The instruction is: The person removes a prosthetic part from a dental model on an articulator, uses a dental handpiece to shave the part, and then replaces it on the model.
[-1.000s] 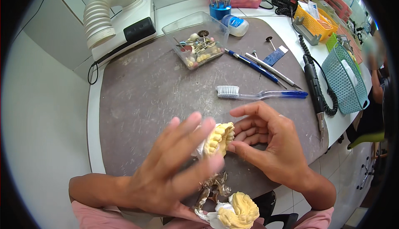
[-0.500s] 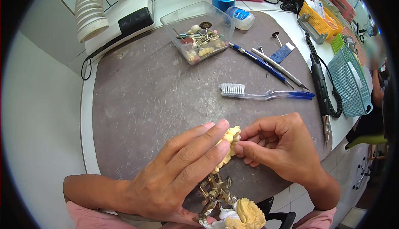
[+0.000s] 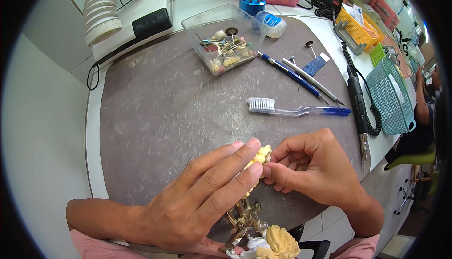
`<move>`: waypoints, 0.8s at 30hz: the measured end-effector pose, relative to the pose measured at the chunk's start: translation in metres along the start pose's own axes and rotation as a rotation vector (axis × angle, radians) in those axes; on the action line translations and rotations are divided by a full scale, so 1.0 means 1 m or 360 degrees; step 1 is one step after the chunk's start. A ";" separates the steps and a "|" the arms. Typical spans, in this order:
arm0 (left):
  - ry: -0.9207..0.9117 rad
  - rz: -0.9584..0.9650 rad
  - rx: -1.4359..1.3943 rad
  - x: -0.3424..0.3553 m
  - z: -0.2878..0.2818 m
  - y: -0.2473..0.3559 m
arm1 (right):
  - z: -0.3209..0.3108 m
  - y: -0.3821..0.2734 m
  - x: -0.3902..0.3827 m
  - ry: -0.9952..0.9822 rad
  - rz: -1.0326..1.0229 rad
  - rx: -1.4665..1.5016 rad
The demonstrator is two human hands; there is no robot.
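Dental cast [image 3: 264,152] is held; clear box [image 3: 212,17] contains small tools [image 3: 231,31].

Toothbrush [image 3: 297,112], basket [image 3: 387,100], possibly a chair [image 3: 413,159].

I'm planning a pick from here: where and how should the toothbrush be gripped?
Probably the clear mid-handle of the toothbrush, pinched across from the near side, where the right hand is closest. It lies on the mat, slim handle running right from the bristles, and the handpiece crowds its blue tip.
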State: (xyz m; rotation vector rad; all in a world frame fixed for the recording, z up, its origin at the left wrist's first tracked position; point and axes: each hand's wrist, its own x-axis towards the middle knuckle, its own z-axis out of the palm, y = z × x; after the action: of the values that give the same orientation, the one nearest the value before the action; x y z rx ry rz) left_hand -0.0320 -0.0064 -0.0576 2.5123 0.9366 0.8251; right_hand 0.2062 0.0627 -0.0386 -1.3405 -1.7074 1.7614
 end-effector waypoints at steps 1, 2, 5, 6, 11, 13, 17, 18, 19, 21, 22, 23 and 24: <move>-0.0027 0.0006 -0.0012 0.000 -0.001 0.000 | 0.000 -0.001 0.000 0.0000 0.0000 -0.0001; -0.0025 0.0007 -0.0012 0.000 -0.001 0.001 | -0.001 -0.002 0.000 -0.0011 0.0028 0.0007; -0.0026 -0.0010 -0.0028 0.001 -0.002 0.002 | -0.001 -0.001 0.000 -0.0025 0.0052 0.0028; -0.0037 -0.0008 -0.0028 0.001 -0.003 0.001 | 0.000 -0.001 0.000 -0.0030 0.0046 0.0042; -0.0043 -0.0010 -0.0014 0.001 -0.003 0.002 | 0.001 -0.001 0.000 -0.0045 0.0060 0.0056; -0.0050 -0.0007 -0.0019 0.001 -0.003 0.002 | 0.001 -0.002 0.000 -0.0048 0.0051 0.0060; -0.0028 -0.0020 -0.0044 0.001 -0.002 0.002 | 0.001 -0.002 0.001 -0.0047 0.0084 0.0105; -0.0031 -0.0019 -0.0051 0.000 -0.002 0.002 | 0.001 -0.002 0.000 -0.0046 0.0075 0.0105; -0.0034 -0.0019 -0.0058 0.000 -0.002 0.002 | 0.001 -0.001 0.000 -0.0042 0.0075 0.0103; -0.0044 -0.0010 -0.0064 0.000 -0.003 0.001 | 0.001 0.000 0.001 -0.0033 0.0051 0.0076; -0.0057 -0.0005 -0.0068 0.000 -0.003 0.000 | 0.002 0.001 0.001 -0.0029 0.0052 0.0073; -0.0054 0.0000 -0.0070 0.000 -0.003 0.000 | 0.002 0.001 0.001 -0.0024 0.0037 0.0064; -0.0060 -0.0005 -0.0057 0.000 -0.004 0.001 | 0.003 0.001 0.001 -0.0018 0.0021 0.0053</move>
State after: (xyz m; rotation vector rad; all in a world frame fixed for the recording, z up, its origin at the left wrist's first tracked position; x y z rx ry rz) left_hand -0.0339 -0.0065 -0.0543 2.4860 0.9054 0.7843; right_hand 0.2042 0.0618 -0.0408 -1.3331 -1.6712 1.8001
